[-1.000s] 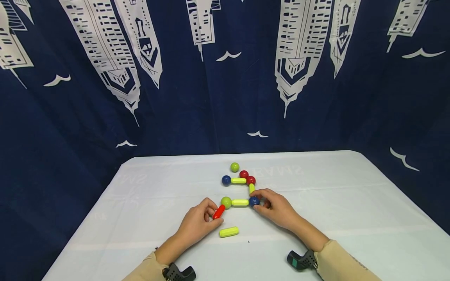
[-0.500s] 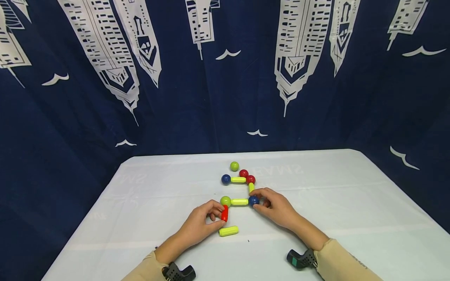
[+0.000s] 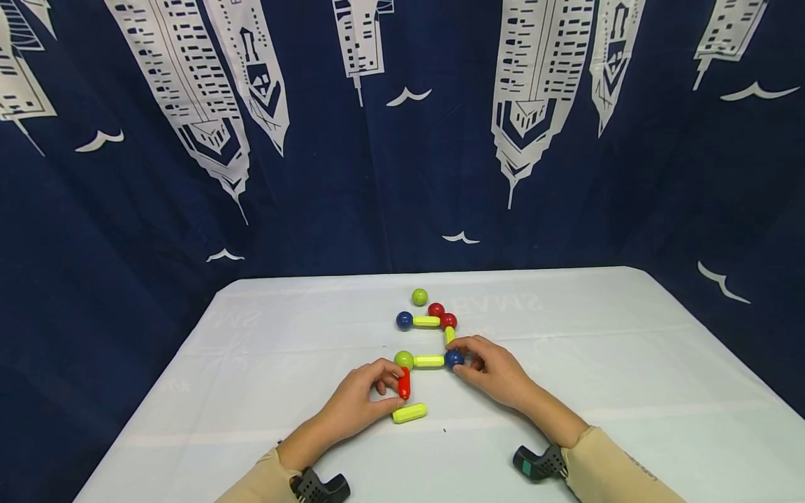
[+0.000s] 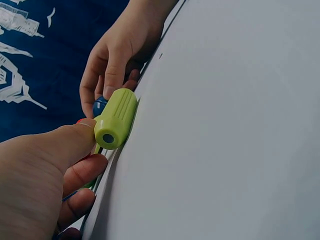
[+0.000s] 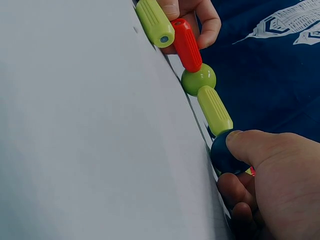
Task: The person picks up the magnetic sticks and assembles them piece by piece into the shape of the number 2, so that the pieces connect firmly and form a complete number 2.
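Observation:
My left hand (image 3: 360, 397) pinches a red rod (image 3: 404, 383) between thumb and fingers. The rod's far end meets a green ball (image 3: 404, 360), which is joined by a yellow-green rod (image 3: 430, 361) to a dark blue ball (image 3: 453, 359). Thumb and fingers of my right hand (image 3: 497, 370) grip that blue ball. In the right wrist view the red rod (image 5: 188, 46) lines up against the green ball (image 5: 199, 79). A loose yellow-green rod (image 3: 409, 413) lies just nearer than my left thumb; its end shows a round metal disc in the left wrist view.
Beyond my right fingers another yellow-green rod (image 3: 449, 336) runs back to a red ball (image 3: 448, 321). From there a rod (image 3: 426, 321) leads left to a blue ball (image 3: 404, 321). A second red ball (image 3: 436, 310) touches the chain, and a green ball (image 3: 419, 297) lies farther back.
My left hand has shifted slightly right and turned the red rod from a slant to nearly straight below the green ball. The right hand stays on the blue ball.

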A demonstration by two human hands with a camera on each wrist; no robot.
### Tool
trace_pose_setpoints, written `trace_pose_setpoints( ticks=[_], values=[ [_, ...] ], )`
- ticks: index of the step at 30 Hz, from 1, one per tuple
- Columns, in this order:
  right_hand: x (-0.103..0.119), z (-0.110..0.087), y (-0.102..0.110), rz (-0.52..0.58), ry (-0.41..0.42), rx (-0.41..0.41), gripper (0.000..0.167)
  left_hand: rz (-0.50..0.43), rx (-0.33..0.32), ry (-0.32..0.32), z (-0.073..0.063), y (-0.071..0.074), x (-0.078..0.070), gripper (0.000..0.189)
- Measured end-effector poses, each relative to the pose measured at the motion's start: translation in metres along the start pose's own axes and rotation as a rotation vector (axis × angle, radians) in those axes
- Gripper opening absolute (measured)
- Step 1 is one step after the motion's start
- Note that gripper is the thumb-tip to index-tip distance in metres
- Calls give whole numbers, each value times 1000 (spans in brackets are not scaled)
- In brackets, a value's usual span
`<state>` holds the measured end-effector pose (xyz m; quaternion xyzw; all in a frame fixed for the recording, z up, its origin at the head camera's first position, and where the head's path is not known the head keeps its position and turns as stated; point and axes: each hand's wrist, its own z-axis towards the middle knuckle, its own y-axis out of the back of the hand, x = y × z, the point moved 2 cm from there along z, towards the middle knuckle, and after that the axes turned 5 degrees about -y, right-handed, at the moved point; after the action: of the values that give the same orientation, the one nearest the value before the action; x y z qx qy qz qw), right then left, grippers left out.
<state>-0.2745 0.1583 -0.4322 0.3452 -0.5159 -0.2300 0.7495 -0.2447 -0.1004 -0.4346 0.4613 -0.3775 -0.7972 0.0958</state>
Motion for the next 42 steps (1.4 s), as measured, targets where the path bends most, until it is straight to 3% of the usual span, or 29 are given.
trace_pose_setpoints(
  ticks=[31, 38, 42],
  values=[
    [2, 2, 4, 3, 11, -2, 34, 8, -3, -42, 0, 2, -2, 39],
    [2, 1, 3, -2, 8, -6, 34, -2, -2, -29, 0, 2, -1, 40],
    [2, -1, 1, 6, 5, -11, 34, -32, -2, 12, 0, 2, 1, 39]
  ],
)
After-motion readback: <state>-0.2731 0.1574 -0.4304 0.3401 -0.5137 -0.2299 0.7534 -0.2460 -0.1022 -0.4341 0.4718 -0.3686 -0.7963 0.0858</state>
